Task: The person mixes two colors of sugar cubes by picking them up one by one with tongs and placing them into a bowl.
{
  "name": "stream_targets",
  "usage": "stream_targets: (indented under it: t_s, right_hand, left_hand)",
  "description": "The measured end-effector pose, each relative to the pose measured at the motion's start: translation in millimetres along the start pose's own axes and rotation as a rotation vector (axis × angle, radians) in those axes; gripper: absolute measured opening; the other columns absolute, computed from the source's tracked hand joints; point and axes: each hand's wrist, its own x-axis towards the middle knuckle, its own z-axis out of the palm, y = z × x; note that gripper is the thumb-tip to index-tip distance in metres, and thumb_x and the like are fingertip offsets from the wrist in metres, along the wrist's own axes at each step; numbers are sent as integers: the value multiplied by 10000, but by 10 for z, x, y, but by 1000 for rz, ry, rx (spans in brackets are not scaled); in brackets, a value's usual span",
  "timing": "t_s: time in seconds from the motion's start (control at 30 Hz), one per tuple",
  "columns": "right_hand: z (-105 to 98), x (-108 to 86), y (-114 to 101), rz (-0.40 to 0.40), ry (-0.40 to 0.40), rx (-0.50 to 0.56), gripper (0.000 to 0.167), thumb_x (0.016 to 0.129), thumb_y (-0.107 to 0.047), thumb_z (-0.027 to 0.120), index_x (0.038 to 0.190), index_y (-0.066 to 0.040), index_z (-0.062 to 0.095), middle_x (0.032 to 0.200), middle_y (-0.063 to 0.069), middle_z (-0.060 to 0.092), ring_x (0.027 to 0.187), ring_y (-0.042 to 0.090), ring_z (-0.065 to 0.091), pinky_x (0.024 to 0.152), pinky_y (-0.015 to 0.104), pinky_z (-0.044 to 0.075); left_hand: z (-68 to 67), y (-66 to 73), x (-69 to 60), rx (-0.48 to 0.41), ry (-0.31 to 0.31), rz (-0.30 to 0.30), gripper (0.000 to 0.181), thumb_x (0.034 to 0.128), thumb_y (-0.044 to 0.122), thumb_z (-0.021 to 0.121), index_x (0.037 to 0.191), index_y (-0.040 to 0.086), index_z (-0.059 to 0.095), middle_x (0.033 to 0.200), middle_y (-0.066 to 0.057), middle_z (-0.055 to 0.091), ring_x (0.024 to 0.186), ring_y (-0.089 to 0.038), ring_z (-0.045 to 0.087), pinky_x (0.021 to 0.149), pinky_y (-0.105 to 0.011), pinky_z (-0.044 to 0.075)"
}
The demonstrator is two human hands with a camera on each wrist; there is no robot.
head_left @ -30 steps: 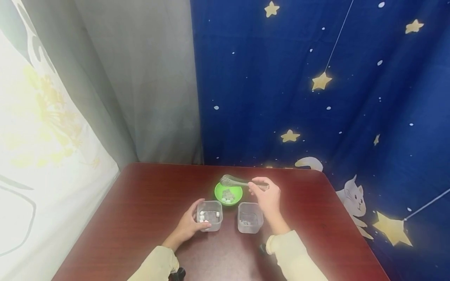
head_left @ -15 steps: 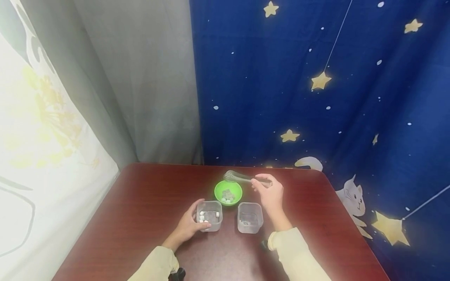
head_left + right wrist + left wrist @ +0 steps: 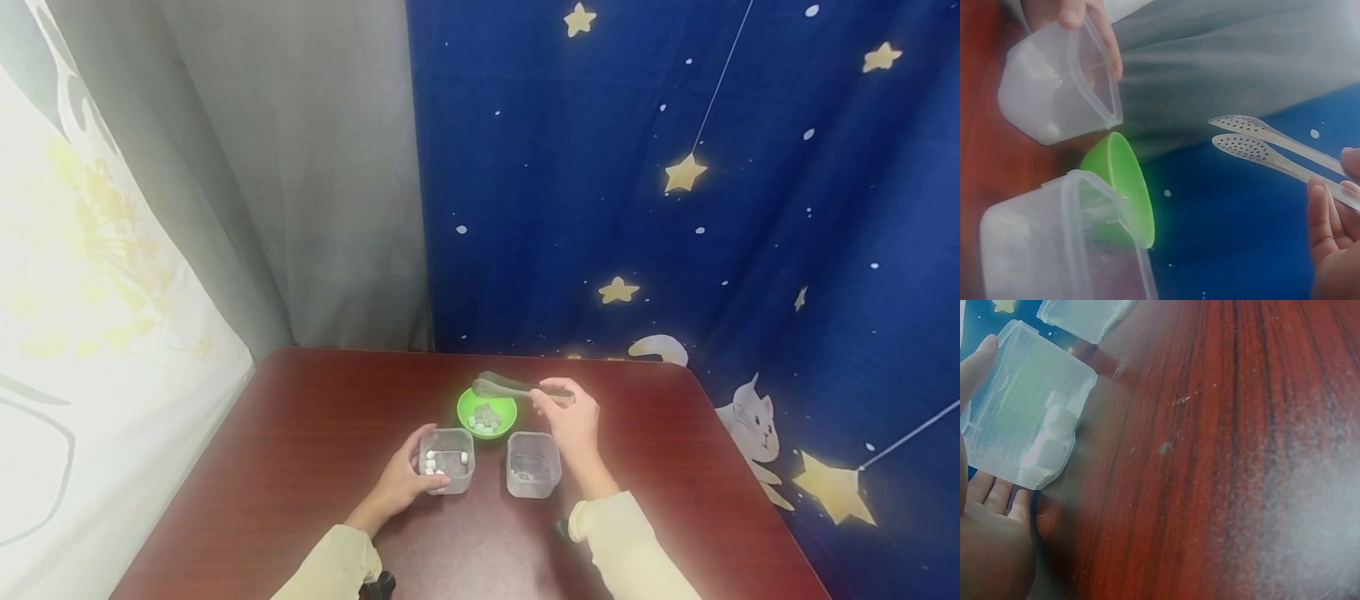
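My right hand (image 3: 575, 425) pinches a pair of clear plastic tongs (image 3: 506, 388) above the green bowl (image 3: 463, 417). The right wrist view shows the tongs' perforated tips (image 3: 1241, 147) slightly apart, nothing between them. Inside the bowl lie grey pieces (image 3: 486, 412) and several small white cubes (image 3: 480, 427). With thumb and fingers around its walls, my left hand (image 3: 401, 475) holds a clear plastic container (image 3: 462, 482) on the table. White cubes (image 3: 1054, 440) sit in that container.
A second clear container (image 3: 550, 483) stands right of the held one, with some small grey pieces (image 3: 522, 476) at its bottom. All stand on a reddish-brown table (image 3: 337, 408). Grey (image 3: 345, 208) and blue star-print (image 3: 540, 250) curtains hang behind it.
The tongs rose slightly to the right, then came back down over the bowl. One more white cube now shows at the bowl's left. The left hand and both containers stay put.
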Motion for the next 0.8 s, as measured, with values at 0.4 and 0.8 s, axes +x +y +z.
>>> stream_targets:
  t_s: [0.4, 0.8]
  right_hand:
    - [199, -120, 326, 3, -58, -50, 218, 787, -161, 809, 960, -63, 719, 836, 87, 722, 742, 234, 711, 627, 348, 579]
    - [368, -305, 423, 29, -165, -104, 211, 776, -220, 816, 924, -100, 725, 697, 48, 703, 666, 270, 701, 540, 301, 544]
  left_hand:
    - [3, 10, -16, -15, -11, 18, 942, 661, -29, 852, 1462, 69, 366, 1354, -256, 466, 1105, -456, 554, 769, -313, 559]
    - [-15, 10, -5, -38, -20, -6, 953, 660, -52, 849, 1468, 91, 365, 1366, -229, 469, 1107, -443, 562, 762, -300, 557]
